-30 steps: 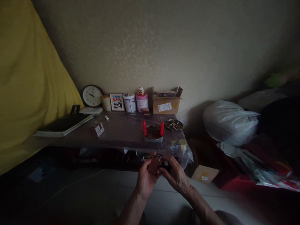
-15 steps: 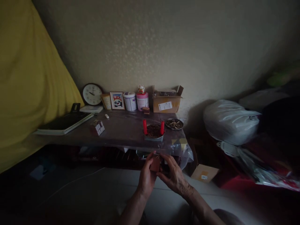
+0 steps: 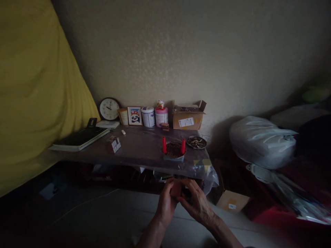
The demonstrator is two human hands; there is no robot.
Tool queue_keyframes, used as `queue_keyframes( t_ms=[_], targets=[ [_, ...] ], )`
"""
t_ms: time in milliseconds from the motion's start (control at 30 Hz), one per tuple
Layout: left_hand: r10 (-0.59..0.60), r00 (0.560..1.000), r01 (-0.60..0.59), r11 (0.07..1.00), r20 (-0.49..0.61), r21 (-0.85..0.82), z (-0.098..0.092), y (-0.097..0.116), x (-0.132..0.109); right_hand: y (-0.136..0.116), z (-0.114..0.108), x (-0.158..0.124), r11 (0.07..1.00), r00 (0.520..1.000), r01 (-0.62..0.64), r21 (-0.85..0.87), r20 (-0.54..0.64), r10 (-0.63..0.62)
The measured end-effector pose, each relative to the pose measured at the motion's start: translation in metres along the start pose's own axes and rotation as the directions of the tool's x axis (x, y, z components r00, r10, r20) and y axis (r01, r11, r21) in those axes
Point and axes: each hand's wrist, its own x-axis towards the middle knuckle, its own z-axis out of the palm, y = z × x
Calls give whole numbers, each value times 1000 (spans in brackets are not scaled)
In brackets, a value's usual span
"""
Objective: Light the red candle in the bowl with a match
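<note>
My left hand (image 3: 165, 203) and my right hand (image 3: 198, 203) are together low in the middle of the view, just in front of a low table (image 3: 139, 155). Between them is a small reddish-brown box (image 3: 176, 188). My left hand grips it from the left; the fingers of my right hand touch its right end. On the table just beyond the hands stands a round dish of dark matter (image 3: 173, 150) with two red candles, one at its left (image 3: 163, 145) and one at its right (image 3: 183, 146).
A small plate of sticks (image 3: 196, 142), a cardboard box (image 3: 188, 119), tins, a framed picture, a clock (image 3: 109, 109), a cube puzzle (image 3: 114, 143) and a dark flat case (image 3: 79, 137) sit on the table. A white bag (image 3: 261, 141) lies right, a yellow curtain (image 3: 31, 96) hangs left.
The view has shifted, so the table and hands sit a little lower and to the right. Both hands have closed in more tightly around the small box.
</note>
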Motion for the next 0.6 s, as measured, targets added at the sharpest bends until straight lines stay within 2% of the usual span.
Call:
queue_keyframes(
  t_ms=[200,400,500,600],
  targets=[
    [-30,1000,29,998,8,54,-2,1,2,-1,-8,4,991,994,-104,83,-9,105],
    [116,993,-119,953,30,279,-2,8,1,2,-17,8,959,974,-225,170,5,227],
    [138,986,-163,920,95,356,-2,9,1,3,-19,8,939,965,-258,228,20,260],
    [133,986,-160,921,102,354,1,10,0,4,-19,9,896,953,-292,334,28,300]
  ],
)
